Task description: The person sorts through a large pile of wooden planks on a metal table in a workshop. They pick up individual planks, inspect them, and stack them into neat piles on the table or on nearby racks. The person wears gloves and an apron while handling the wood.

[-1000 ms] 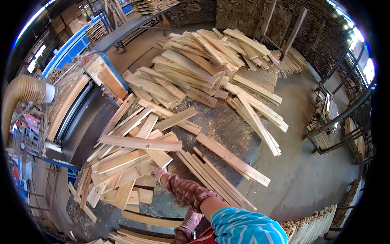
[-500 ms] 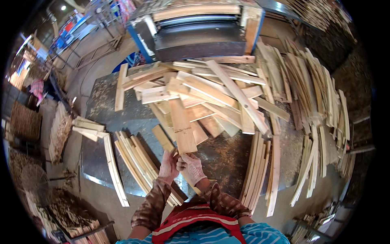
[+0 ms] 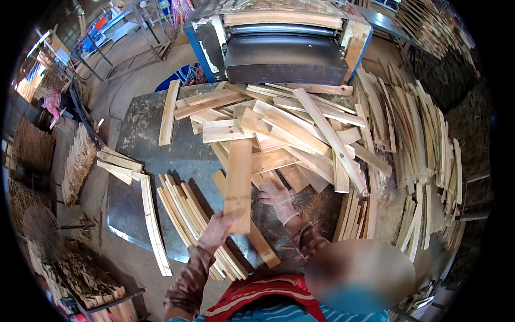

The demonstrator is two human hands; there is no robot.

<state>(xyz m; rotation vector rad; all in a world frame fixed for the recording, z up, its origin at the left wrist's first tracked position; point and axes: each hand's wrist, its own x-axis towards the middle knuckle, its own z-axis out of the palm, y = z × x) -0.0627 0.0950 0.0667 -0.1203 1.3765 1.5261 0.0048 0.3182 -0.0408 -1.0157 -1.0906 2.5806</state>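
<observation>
A flat wooden board [image 3: 237, 177] points away from me over the near edge of a heap of loose boards. My left hand [image 3: 217, 229], in a pale work glove, is closed on its near end at the left edge. To the right of that board is my gloved right hand [image 3: 277, 200], fingers spread and holding nothing, near the boards at the front of the heap. Beneath the held board another narrow plank [image 3: 262, 247] lies slantwise on the dark metal table [image 3: 142, 129]. A blurred oval covers part of my right arm.
Beyond the heap stands a planer-like machine [image 3: 287, 59] with a roller and dark bed. Strips lie in a row at left [image 3: 188, 220] and another at right [image 3: 351, 217]. Long slats [image 3: 413, 123] pile up along the right. At far left a person [image 3: 52, 103] is near stacked wood.
My right hand has let go of the board's near end and moved right and forward, opening. My left hand keeps the board, which now stands straighter. The view has shifted slightly.
</observation>
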